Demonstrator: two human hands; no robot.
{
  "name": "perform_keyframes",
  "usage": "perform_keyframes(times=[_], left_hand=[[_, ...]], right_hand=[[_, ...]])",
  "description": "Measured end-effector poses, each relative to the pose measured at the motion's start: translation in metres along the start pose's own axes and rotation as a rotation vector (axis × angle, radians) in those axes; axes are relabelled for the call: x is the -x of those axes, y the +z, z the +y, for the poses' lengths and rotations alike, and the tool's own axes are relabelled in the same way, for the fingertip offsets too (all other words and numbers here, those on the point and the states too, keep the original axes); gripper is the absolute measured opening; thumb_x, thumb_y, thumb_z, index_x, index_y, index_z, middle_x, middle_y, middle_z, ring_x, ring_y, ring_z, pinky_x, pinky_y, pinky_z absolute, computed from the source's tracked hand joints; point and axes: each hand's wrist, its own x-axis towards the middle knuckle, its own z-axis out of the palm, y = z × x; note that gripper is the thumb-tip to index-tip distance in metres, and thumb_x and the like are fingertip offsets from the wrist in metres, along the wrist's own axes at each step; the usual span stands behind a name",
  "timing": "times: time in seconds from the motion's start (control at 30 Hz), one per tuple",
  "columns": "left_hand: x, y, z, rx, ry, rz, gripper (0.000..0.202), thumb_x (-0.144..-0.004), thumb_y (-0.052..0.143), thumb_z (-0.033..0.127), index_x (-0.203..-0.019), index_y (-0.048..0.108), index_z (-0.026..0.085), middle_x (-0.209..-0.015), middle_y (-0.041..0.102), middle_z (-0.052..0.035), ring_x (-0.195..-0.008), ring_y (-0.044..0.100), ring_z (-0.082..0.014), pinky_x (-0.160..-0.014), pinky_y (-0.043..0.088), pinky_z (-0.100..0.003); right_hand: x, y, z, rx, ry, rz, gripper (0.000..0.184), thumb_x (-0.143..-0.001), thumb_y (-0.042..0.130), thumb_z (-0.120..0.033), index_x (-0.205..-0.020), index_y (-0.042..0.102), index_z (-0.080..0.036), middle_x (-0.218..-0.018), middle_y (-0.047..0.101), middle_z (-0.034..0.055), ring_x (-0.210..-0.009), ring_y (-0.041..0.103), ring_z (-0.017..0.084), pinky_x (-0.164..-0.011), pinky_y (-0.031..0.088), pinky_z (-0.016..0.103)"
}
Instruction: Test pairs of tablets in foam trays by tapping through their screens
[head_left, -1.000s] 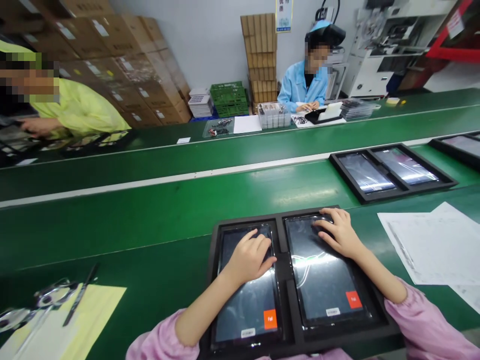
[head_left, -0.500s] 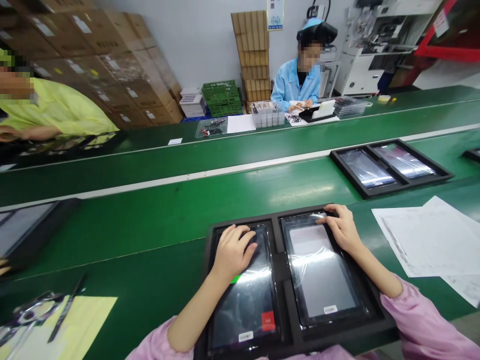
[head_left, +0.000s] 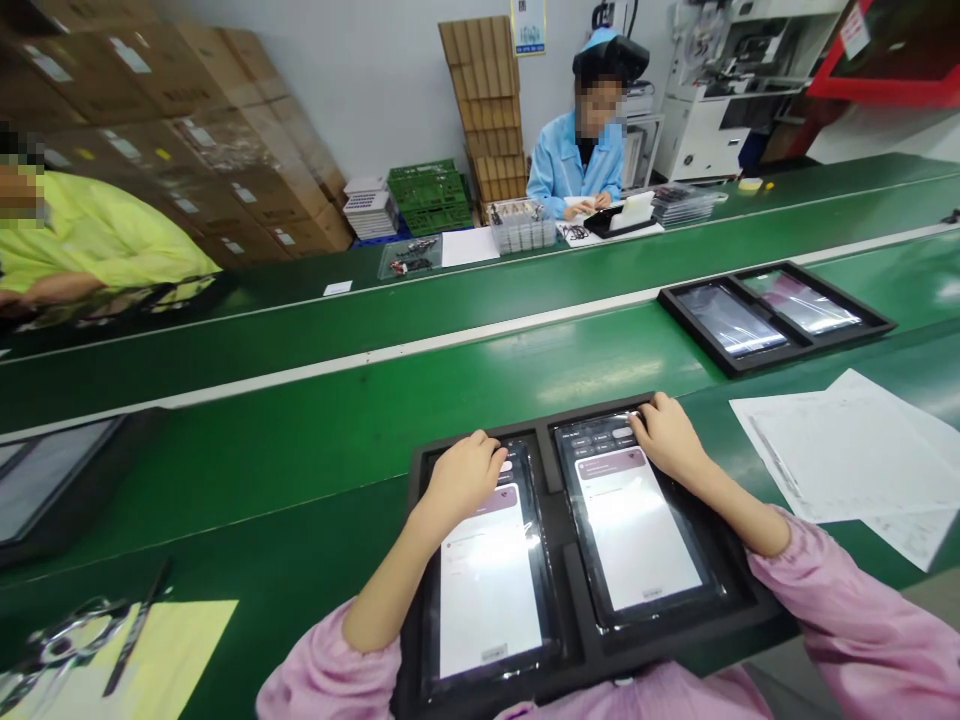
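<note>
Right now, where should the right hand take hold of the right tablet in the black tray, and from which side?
Probably by its two long edges, coming from above: the right tablet sits sunk in the black tray, and a slot in the tray's divider beside its left edge may admit fingers. The right hand rests at its far end; avoid pressing the lit screen.
</note>
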Motion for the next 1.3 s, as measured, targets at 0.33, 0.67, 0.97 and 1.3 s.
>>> perform_keyframes(times=[0.33, 0.67, 0.97, 1.3], left_hand=[[-0.018, -0.040, -0.011, 0.113, -0.048, -0.266, 0.041, -0.088, 0.034, 0.053, -0.086, 0.060, 0.022, -0.093, 0.071, -0.0063, -0.088, 0.066, -0.0273, -0.076, 0.047, -0.036], [-0.037, -0.047, -0.027, 0.152, 0.034, -0.403, 0.062, -0.069, 0.041, 0.078, -0.085, 0.062, 0.022, -0.093, 0.071, -0.0087, -0.089, 0.066, -0.0319, -0.080, 0.050, -0.039], [-0.028, -0.040, -0.016, 0.033, 0.016, -0.403, 0.068, -0.068, 0.053, 0.070, -0.112, 0.065, 0.019, -0.116, 0.068, -0.0123, -0.107, 0.064, -0.0346, -0.087, 0.052, -0.040], [-0.021, -0.019, -0.008, -0.069, -0.105, -0.155, 0.029, -0.094, 0.042, 0.032, -0.102, 0.070, 0.027, -0.113, 0.072, -0.0003, -0.105, 0.066, -0.0258, -0.078, 0.049, -0.033]], right_hand=[[-0.048, -0.048, 0.000, -0.067, 0.025, -0.503, 0.045, -0.100, 0.052, -0.043, -0.071, 0.068, -0.012, -0.069, 0.061, 0.0066, -0.069, 0.060, 0.020, -0.058, 0.037, 0.025], [-0.063, -0.054, -0.005, -0.079, -0.002, -0.654, 0.066, -0.080, 0.073, -0.064, -0.109, 0.071, -0.004, -0.096, 0.070, 0.0155, -0.089, 0.067, 0.026, -0.069, 0.048, 0.025], [-0.039, -0.048, 0.001, -0.081, -0.126, -0.602, 0.084, -0.067, 0.077, -0.076, -0.111, 0.063, -0.005, -0.115, 0.058, 0.0196, -0.107, 0.058, 0.030, -0.090, 0.050, 0.032], [-0.023, -0.014, 0.016, -0.159, -0.141, -0.187, 0.022, -0.078, 0.081, -0.023, -0.085, 0.062, -0.015, -0.086, 0.065, 0.0086, -0.086, 0.062, 0.025, -0.080, 0.049, 0.032]])
